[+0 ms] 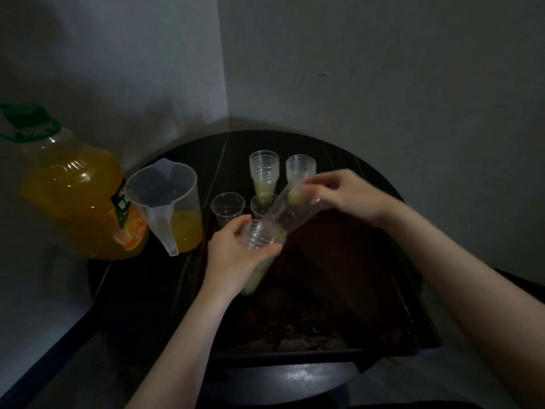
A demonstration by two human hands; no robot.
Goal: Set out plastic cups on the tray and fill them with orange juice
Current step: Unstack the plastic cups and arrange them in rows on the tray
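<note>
Above the tray, clear nested cups, yellow-tinged bottoms.

- Tabletop: round, dark, set in a wall corner.
- Tray: dark, square, on the tabletop.
- Juice bottle: large, green cap, orange juice inside, far left.
- Measuring jug: clear, a little juice at the bottom, just beside the bottle.
- Cup stacks: two, upright, at the back.
- Single cups: two, upright, near the stacks.
- Left hand: grip on a cup stack.
- Right hand: grip on a tilted cup stack.
</note>
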